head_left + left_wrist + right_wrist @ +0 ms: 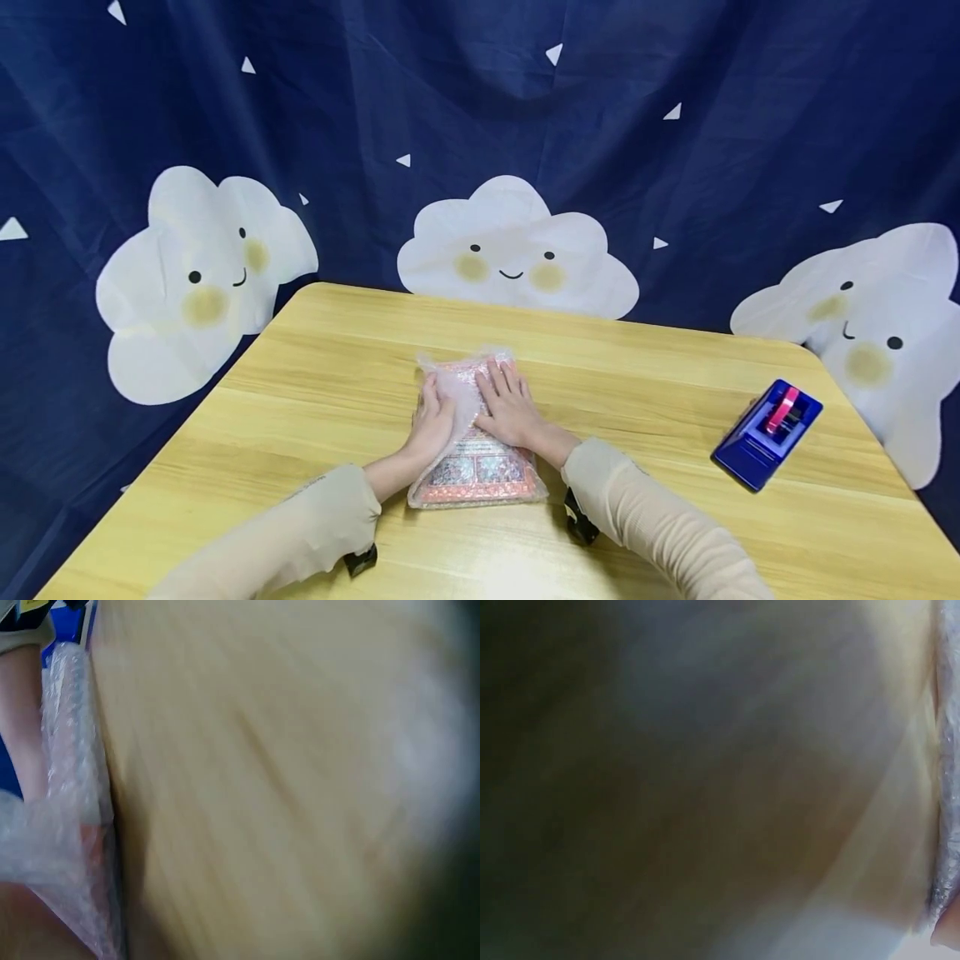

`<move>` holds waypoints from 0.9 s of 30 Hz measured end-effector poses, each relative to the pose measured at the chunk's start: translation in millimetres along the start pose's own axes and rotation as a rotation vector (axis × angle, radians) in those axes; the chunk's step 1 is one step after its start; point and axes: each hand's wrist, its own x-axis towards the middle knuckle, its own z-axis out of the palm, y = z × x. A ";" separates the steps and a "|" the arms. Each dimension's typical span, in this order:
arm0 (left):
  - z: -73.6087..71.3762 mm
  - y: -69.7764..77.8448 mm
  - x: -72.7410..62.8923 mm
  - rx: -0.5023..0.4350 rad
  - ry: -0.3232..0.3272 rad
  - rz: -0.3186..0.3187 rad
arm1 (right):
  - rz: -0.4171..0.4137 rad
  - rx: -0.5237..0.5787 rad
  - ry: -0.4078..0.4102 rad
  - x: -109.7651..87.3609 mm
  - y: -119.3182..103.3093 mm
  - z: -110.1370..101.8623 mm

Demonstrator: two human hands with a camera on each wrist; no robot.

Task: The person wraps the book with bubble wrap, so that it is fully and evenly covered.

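A flat, box-like package (480, 471) with a red and grey printed face lies on the table, wrapped in clear bubble wrap. My left hand (431, 429) rests along its left edge, fingers pointing away from me. On the upper right of the package, my right hand (513, 412) presses flat with its fingers spread. A whitish fold of bubble wrap (459, 396) lies between the two hands. From the left wrist, the side of the bubble-wrapped package (75, 750) shows at the left. Only a strip of the wrapped package (949, 750) appears in the right wrist view.
A blue tape dispenser (767, 435) with a pink-red part on top stands at the right of the wooden table (315, 383). Behind the table's far edge hangs a dark blue curtain (480, 100) with smiling clouds and white triangles.
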 end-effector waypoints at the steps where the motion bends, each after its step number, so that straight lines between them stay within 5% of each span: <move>1: 2.2 0.1 0.0 0.029 -0.005 -0.001 | -0.004 -0.002 0.000 -0.3 0.3 0.0; 12: 18.4 0.8 -2.7 0.335 -0.012 0.048 | -0.022 0.090 0.054 -3.7 0.6 -0.9; 21: 20.7 3.6 -3.9 0.430 -0.073 0.064 | 0.008 0.238 0.112 -1.3 1.5 -1.7; 27: 21.4 1.6 -4.2 0.478 -0.117 0.086 | 0.064 0.431 0.132 0.9 0.7 -3.2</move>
